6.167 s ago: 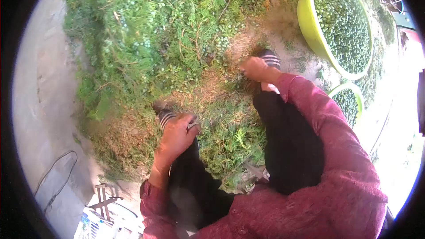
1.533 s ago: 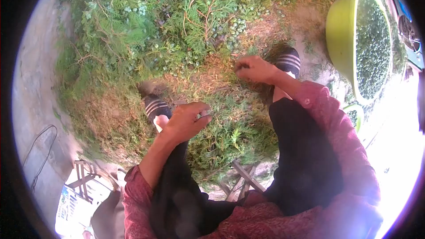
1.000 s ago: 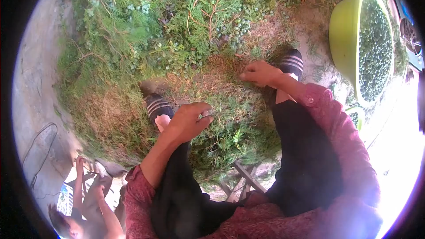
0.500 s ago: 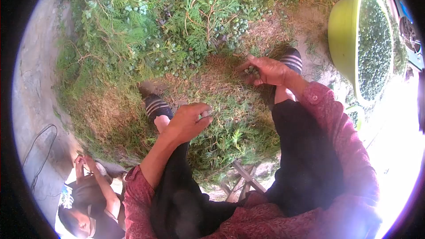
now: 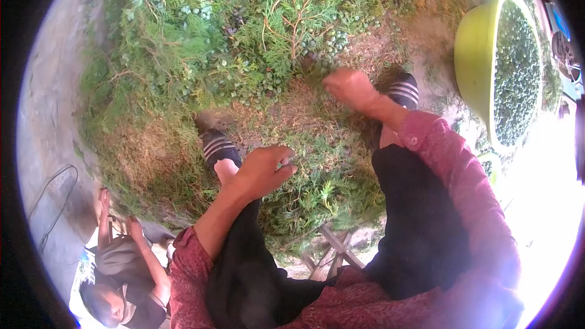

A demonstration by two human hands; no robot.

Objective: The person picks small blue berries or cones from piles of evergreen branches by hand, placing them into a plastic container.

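My left hand (image 5: 263,172) hovers above the green clippings between my knees, its fingers curled toward the thumb. What lies inside that grip is too small to make out. Farther forward, my right hand (image 5: 352,90) is closed and smeared a little by motion, beside my striped right shoe (image 5: 403,90). Its palm side is hidden, so its contents do not show. Just ahead of it begins a heap of leafy evergreen branches (image 5: 292,21) bearing small bluish-green cones (image 5: 336,41).
At the right stands a yellow-green tub (image 5: 472,55) holding many small green cones (image 5: 517,79). Another person (image 5: 125,262) sits at the lower left, near a dark cable (image 5: 55,192). Crossed wooden legs (image 5: 341,248) show below the clippings.
My right hand has turned over and moved slightly toward the heap; the green cones seen in it are now hidden. My left hand has barely shifted. The other person's hands have moved apart.
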